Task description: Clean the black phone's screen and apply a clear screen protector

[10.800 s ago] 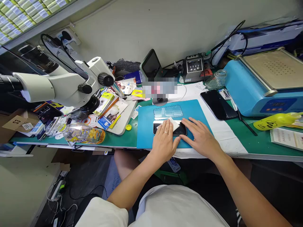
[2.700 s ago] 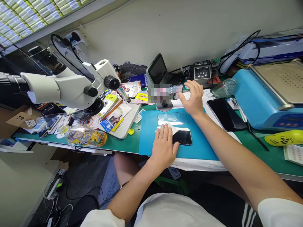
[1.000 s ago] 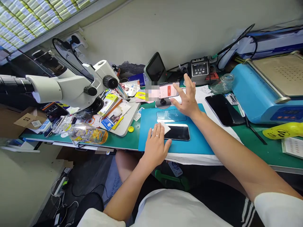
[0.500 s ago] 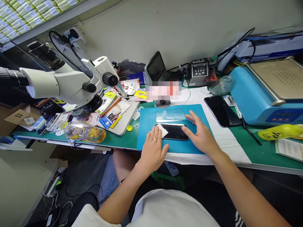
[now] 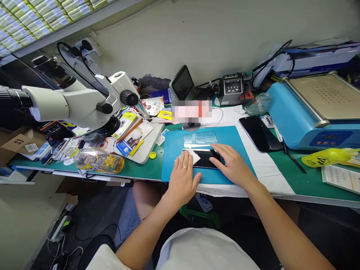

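Broadly, what reaches me through the head camera is a green tabletop point(image 5: 150, 171), with a white microscope point(image 5: 56, 103) to the left and a blue machine point(image 5: 303, 123) to the right. Between them lies a blue mat point(image 5: 173, 140). On its near half, the left hand point(image 5: 181, 180) rests flat, fingers straight and together, while the right hand point(image 5: 232, 165) has thumb and fingers parted around the far right end of a phone point(image 5: 203, 161). The phone lies sideways on the mat, dark screen up; I can't fairly say from this height whether the right hand presses it or merely touches it. I'd judge it light, rigid and slick, its glass face easily smeared, so best held by the narrow side edges. Just beyond it lies a clear sheet point(image 5: 200, 138), probably thin and brittle, to be taken by its rim alone. Smallest is the white wipe point(image 5: 194, 155) under the left fingertips, soft, limp and easily pinched at its loose corner.
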Available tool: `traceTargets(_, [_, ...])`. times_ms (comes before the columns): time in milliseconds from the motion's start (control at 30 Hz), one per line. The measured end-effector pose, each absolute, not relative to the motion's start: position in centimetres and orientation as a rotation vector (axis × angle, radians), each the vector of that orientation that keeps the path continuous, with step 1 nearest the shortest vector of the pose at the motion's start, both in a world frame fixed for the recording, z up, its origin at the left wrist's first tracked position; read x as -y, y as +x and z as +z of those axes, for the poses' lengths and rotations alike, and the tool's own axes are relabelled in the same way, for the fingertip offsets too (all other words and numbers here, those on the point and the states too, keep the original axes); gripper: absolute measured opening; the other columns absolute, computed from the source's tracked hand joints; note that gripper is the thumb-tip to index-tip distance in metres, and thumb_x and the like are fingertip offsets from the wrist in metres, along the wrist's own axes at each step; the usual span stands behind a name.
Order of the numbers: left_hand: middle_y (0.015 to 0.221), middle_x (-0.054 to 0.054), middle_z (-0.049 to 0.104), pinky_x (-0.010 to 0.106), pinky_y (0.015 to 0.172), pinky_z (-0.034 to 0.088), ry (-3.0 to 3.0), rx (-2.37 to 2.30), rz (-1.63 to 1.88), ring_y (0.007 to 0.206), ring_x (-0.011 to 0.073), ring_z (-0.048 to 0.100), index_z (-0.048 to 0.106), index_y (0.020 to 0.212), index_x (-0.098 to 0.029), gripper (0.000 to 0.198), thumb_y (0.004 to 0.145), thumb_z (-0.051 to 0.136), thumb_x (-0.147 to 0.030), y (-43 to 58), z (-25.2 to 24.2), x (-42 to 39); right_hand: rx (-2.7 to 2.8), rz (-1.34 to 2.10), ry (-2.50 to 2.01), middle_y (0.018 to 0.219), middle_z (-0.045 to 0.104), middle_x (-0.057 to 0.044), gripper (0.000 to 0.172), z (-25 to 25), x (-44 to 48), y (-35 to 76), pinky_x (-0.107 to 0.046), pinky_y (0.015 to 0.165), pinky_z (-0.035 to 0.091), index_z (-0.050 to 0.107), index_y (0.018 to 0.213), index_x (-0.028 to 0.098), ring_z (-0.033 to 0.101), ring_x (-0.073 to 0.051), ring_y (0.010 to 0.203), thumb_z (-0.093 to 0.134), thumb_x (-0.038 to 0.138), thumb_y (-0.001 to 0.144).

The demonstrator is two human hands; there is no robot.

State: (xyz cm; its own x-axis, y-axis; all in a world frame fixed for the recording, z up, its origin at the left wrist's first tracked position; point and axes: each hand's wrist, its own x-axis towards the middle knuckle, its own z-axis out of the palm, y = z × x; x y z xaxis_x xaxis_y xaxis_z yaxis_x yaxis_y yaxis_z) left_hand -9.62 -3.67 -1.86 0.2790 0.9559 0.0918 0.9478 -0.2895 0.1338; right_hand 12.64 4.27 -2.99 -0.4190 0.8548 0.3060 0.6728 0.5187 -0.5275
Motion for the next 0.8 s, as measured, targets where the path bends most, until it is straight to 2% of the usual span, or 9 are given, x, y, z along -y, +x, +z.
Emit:
traceTargets(200, [0.173,0.025,0.028,0.056,0.128,0.035,2.468,-1.836,0.222,0.162,0.0384,0.024,0.034,0.161,0.001,0.067,0.112,0.037,-0.043,-9.7,-2.0,4.7,2.242,0.417,-1.234,0.142,0.069,-0.014,0.048,-3.1,-4.5,12.7,-0.059,0.113,0.05,0.063,0.142,0.024,0.061,-0.036,0.135,0.048,0.052,0.106])
traceTargets(500, [0.17,0.027,0.034,0.052,0.13,0.032,2.48,-1.864,0.291,0.161,0.0365,0.029,0.038,0.159,0.002,0.068,0.113,0.034,-0.047,-8.5,-1.8,1.6,2.26,0.386,-1.229,0.141,0.069,-0.014,0.046,-3.2,-4.7,12.7,-0.062,0.112,0.051,0.066,0.14,0.026,0.062,-0.036,0.134,0.049,0.052,0.105])
traceTargets(800, [0.173,0.023,0.03,0.055,0.128,0.035,2.499,-1.825,0.279,0.162,0.0369,0.026,0.034,0.162,-0.002,0.066,0.112,0.037,-0.044,-10.0,-2.3,5.2,2.257,0.391,-1.244,0.143,0.068,-0.014,0.047,-3.1,-4.5,12.6,-0.062,0.112,0.051,0.065,0.142,0.026,0.061,-0.037,0.135,0.048,0.052,0.105])
